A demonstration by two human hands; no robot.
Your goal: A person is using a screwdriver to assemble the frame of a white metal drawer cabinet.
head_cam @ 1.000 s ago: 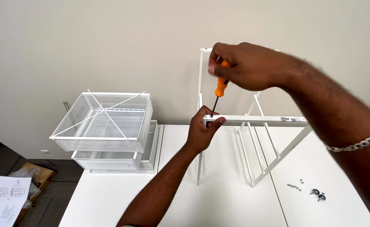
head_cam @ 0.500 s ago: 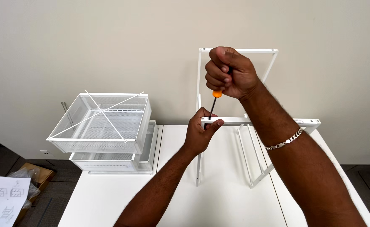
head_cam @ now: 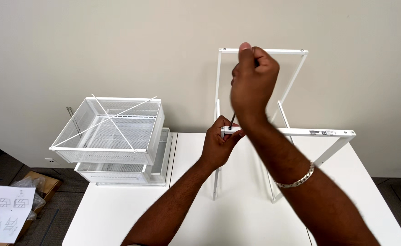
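Right hand [head_cam: 253, 86] fingers clamped on screwdriver [head_cam: 232, 120] — left hand [head_cam: 218, 146] pinches frame bar [head_cam: 310, 132] end.

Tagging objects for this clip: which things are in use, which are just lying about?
In use:
right hand gripping screwdriver
left hand steadying white metal frame

Lying about:
stacked mesh baskets
instruction sheet
cardboard box
table

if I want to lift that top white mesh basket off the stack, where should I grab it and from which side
Probably take the top mesh basket by its solid rim, one hand on the left edge and one on the right, coming from above. The rim is a stiff bar; the mesh walls look thin, and thin rods cross the open top.
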